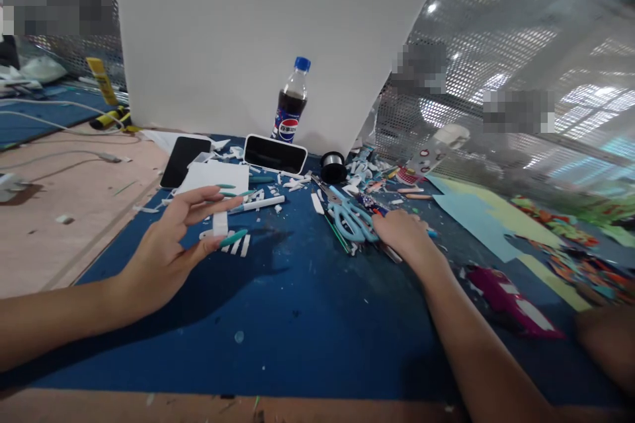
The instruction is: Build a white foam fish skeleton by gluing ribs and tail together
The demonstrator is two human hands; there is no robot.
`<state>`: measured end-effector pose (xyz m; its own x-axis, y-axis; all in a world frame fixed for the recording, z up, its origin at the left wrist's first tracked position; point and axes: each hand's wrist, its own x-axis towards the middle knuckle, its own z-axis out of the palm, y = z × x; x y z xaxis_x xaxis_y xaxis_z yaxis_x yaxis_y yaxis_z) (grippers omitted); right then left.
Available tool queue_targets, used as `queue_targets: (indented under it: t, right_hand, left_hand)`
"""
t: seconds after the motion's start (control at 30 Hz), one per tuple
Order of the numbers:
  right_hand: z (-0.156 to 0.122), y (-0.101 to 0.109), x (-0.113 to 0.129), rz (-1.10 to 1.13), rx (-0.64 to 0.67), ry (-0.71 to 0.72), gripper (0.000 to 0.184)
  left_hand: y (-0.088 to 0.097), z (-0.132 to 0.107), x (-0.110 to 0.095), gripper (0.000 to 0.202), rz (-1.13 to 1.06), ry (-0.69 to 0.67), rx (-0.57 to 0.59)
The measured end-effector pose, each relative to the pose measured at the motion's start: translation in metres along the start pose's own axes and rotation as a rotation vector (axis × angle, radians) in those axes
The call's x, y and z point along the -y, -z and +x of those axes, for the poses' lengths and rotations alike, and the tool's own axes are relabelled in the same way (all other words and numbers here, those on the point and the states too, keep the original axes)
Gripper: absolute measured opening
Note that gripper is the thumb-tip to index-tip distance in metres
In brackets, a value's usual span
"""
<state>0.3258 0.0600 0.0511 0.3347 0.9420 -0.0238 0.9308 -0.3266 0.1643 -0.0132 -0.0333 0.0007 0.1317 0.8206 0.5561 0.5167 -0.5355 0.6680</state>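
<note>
My left hand (pixel 171 248), with long green nails, holds a small white rectangular piece (pixel 219 223) between thumb and fingers above the blue mat (pixel 278 337). Close by are thin white strips (pixel 241 246), a white sheet (pixel 223 175) and a white pen (pixel 258 203). My right hand (pixel 404 234) reaches down into a cluster of tools, right beside light blue scissors (pixel 352 219). Its fingertips are mostly hidden, so I cannot make out what they touch. A green stick (pixel 337 232) lies left of the scissors.
Behind stand a cola bottle (pixel 290 102), a propped phone (pixel 275 154) and a wire spool (pixel 333 167). Another phone (pixel 184 162) lies left. White scraps (pixel 367 168) litter the back. Blue paper (pixel 473 221) and a magenta packet (pixel 513 301) lie right, near another person's arm (pixel 608 344).
</note>
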Motion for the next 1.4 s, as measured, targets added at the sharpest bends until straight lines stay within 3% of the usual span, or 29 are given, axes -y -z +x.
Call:
queue_targets:
  t: [0.13,0.17,0.23,0.3,0.33,0.4,0.47,0.6,0.7,0.93,1.03,1.27,1.4]
  right_hand:
    - [-0.015,0.010,-0.002,-0.005,-0.057,-0.014,0.051]
    - [-0.021,0.014,-0.002,-0.012,-0.137,-0.045,0.057]
    - [-0.031,0.019,0.000,0.017,-0.493,-0.009,0.053]
    - [-0.039,0.021,0.005,0.157,-0.743,0.184,0.039]
    - [-0.042,0.020,0.008,0.259,-0.769,0.320,0.036]
    - [-0.047,0.015,0.017,0.499,-0.619,0.603,0.040]
    - [-0.055,0.010,0.029,0.728,-0.317,0.808,0.045]
    - [-0.079,0.006,0.056,0.966,0.154,0.990,0.045]
    - [-0.095,0.011,0.076,1.076,0.437,1.020,0.042]
    - [-0.100,0.006,0.116,1.284,0.693,0.964,0.051]
    - [-0.100,0.003,0.123,1.401,0.765,0.913,0.047]
    - [-0.103,0.003,0.126,1.433,0.796,0.922,0.040]
    - [-0.103,0.003,0.124,1.400,0.797,0.944,0.037]
  left_hand:
    - [0.000,0.000,0.003,0.040,-0.044,0.023,0.046]
    - [-0.001,-0.001,0.004,0.040,-0.064,0.031,0.057]
    - [-0.001,-0.001,0.004,0.043,-0.106,0.039,0.084]
    - [-0.002,-0.001,0.004,0.049,-0.130,0.037,0.122]
    - [-0.002,-0.001,0.003,0.050,-0.143,0.040,0.143]
    - [-0.001,-0.001,0.000,0.051,-0.196,0.062,0.190]
    - [-0.001,-0.001,-0.003,0.049,-0.270,0.081,0.257]
    - [-0.001,0.001,-0.005,0.052,-0.379,0.061,0.400]
    - [-0.002,0.001,-0.003,0.057,-0.443,0.043,0.426]
    - [-0.003,0.002,-0.001,0.059,-0.398,0.007,0.348]
    - [-0.001,0.003,-0.002,0.062,-0.323,-0.015,0.346]
    - [0.000,0.000,-0.001,0.068,-0.278,-0.078,0.347]
    - [0.000,0.000,-0.005,0.075,-0.246,-0.105,0.415]
